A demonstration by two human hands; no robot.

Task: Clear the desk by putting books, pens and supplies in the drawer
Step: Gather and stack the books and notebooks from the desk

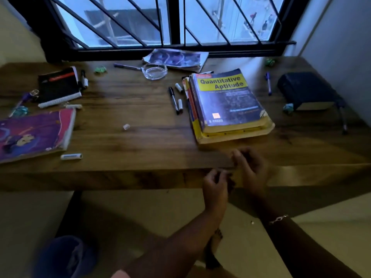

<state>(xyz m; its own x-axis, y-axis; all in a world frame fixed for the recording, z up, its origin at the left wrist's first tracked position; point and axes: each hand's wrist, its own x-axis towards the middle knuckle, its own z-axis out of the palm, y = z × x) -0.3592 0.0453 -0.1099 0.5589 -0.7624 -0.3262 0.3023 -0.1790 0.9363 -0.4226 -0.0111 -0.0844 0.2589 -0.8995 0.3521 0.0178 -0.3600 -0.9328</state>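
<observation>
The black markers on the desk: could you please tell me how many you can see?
3, possibly more hidden. One black marker lies beside the spiral notebook at left; two lie left of the book stack: a long one and a shorter one.

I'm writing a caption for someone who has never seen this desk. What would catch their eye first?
First, the yellow-and-blue Quantitative Aptitude book topping a stack right of centre on the wooden desk. Next, the purple-covered book at the left edge. Then the left hand and right hand, close together at the desk's front edge, blurred.
</observation>
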